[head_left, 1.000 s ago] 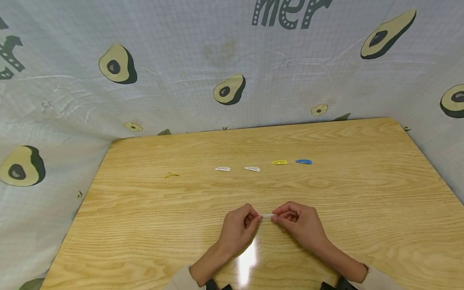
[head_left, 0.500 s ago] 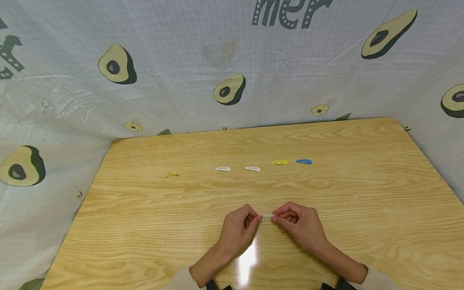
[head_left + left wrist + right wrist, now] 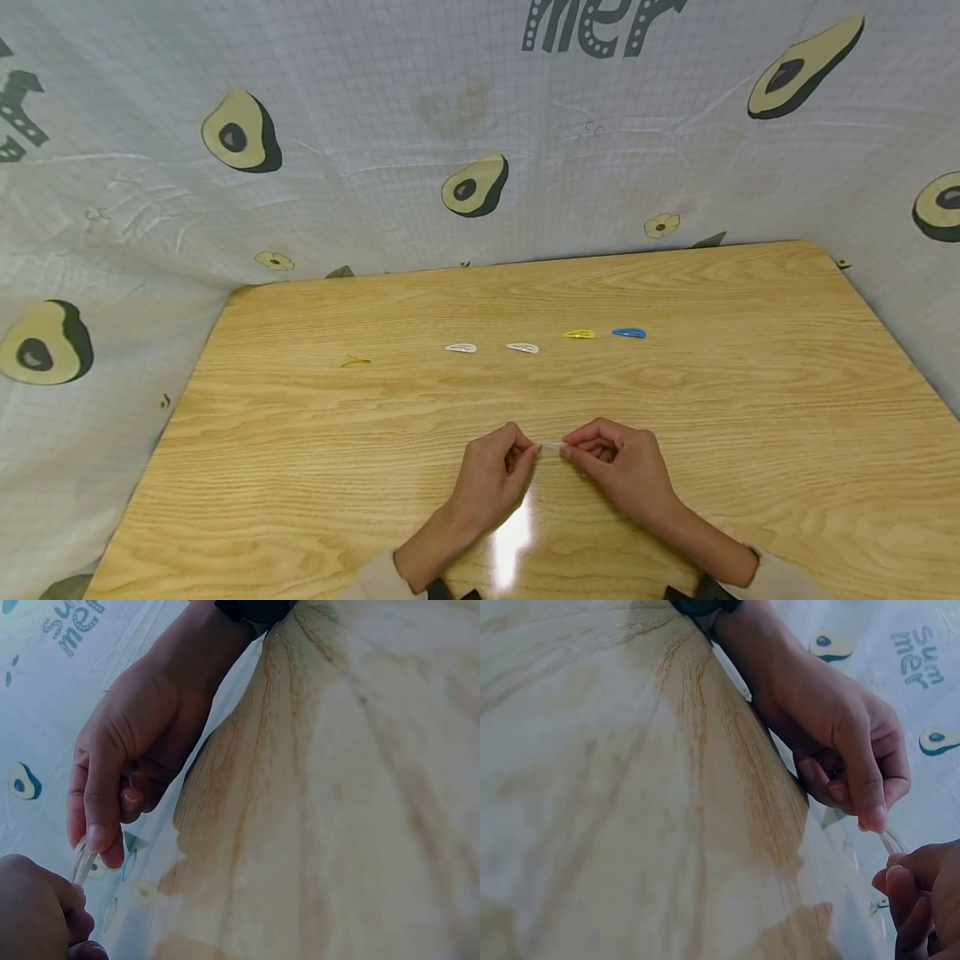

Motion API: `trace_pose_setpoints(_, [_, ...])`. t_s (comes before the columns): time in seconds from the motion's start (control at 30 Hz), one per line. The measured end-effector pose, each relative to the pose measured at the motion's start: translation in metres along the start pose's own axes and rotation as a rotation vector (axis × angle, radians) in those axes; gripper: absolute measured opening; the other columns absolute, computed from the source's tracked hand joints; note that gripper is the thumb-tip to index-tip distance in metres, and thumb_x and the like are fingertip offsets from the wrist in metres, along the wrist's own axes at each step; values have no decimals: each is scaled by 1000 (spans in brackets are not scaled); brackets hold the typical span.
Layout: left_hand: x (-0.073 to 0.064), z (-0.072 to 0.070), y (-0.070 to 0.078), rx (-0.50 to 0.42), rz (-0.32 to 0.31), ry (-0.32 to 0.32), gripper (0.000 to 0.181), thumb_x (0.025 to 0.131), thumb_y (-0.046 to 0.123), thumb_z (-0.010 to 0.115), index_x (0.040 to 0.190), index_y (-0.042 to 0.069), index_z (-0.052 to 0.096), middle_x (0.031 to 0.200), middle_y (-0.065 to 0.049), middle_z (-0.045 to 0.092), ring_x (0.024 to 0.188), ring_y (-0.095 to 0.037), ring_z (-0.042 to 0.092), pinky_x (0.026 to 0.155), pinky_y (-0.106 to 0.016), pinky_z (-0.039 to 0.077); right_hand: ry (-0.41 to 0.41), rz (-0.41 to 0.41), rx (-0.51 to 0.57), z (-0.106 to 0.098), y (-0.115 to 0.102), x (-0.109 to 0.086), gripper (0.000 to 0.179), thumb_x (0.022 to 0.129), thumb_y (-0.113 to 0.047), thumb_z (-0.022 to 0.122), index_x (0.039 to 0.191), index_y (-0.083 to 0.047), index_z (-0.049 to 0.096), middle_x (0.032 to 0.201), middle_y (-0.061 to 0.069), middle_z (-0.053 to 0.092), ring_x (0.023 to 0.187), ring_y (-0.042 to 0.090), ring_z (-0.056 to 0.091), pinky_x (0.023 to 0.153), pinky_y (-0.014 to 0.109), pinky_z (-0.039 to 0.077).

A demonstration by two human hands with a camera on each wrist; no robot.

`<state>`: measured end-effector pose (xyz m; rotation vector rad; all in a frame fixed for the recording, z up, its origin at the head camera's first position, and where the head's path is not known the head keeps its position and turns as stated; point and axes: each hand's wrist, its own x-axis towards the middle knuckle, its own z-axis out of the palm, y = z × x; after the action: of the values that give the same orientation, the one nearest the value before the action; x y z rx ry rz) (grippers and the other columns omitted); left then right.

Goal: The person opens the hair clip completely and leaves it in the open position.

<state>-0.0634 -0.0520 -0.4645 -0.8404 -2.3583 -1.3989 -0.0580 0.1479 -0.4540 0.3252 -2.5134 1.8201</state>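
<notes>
Clearly, both sets of fingers are busy from where I stand: the left hand [image 3: 491, 462] pinches one end of a slim white piece [image 3: 551, 445] between thumb and fingertips, and the right hand [image 3: 626, 462] pinches the other, leaving only a short middle stretch bare between them. It seems to be held up just over the near part of the tabletop [image 3: 300, 450], well apart from the two white clips [image 3: 461, 348] [image 3: 522, 348], the yellow clip [image 3: 579, 334] and the blue clip [image 3: 628, 332] lying farther back. I take it for another clip seen edge-on, though so little shows that I can't be sure, nor tell whether it is sprung or flat. To handle it well, I'd have both hands level and work with light thumb pressure, since something this thin could twist or slip from one side. If it is to bend, I'd press evenly and slowly, with the fingertips out of any gap that might snap closed, and steady one end before letting go of the other.
</notes>
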Motion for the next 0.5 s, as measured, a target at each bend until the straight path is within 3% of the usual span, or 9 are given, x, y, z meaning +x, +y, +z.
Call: trace_pose_setpoints(0.5, [-1, 1, -2, -14, 21, 22, 15, 85, -6, 66, 79, 6, 58, 61, 4, 54, 51, 6, 40, 43, -7, 34, 28, -71, 8, 2, 0, -2, 12, 79, -7, 78, 85, -15, 71, 71, -4, 69, 51, 11, 60, 44, 25, 48])
